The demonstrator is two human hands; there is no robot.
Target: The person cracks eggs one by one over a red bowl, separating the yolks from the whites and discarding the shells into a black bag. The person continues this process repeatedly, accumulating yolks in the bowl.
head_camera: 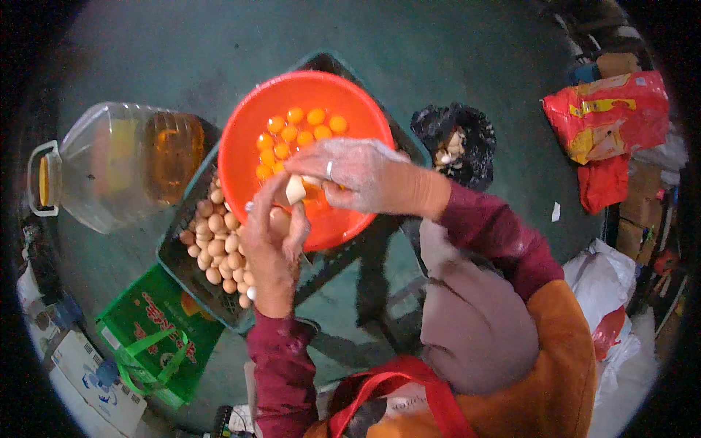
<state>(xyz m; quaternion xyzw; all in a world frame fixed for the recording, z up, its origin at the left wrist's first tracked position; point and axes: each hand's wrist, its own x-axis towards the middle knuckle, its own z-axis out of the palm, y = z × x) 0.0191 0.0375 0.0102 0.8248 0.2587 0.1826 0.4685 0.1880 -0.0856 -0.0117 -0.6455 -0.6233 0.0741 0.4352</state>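
Over a red plastic basin point(361, 109) my two hands meet at a pale cracked eggshell point(296, 189). My left hand point(274, 246) grips the shell between thumb and fingers. A brown egg point(280, 220) appears to rest in the same palm. My right hand point(367, 175), wearing a ring, reaches in from the right with its fingertips at the shell; part of its grip is hidden. Several whole egg yolks point(294, 115) lie in clear egg white inside the basin. Many brown eggs point(216, 246) are heaped in the dark green plastic crate point(183, 208) under the basin.
A large plastic oil jug point(126, 164) lies at left, partly filled. Right of the basin, a black plastic bag point(476, 126) contains eggshells. A green carrier bag point(164, 339) is at lower left. Red packaging point(608, 115) and white plastic bags point(597, 274) line the right side.
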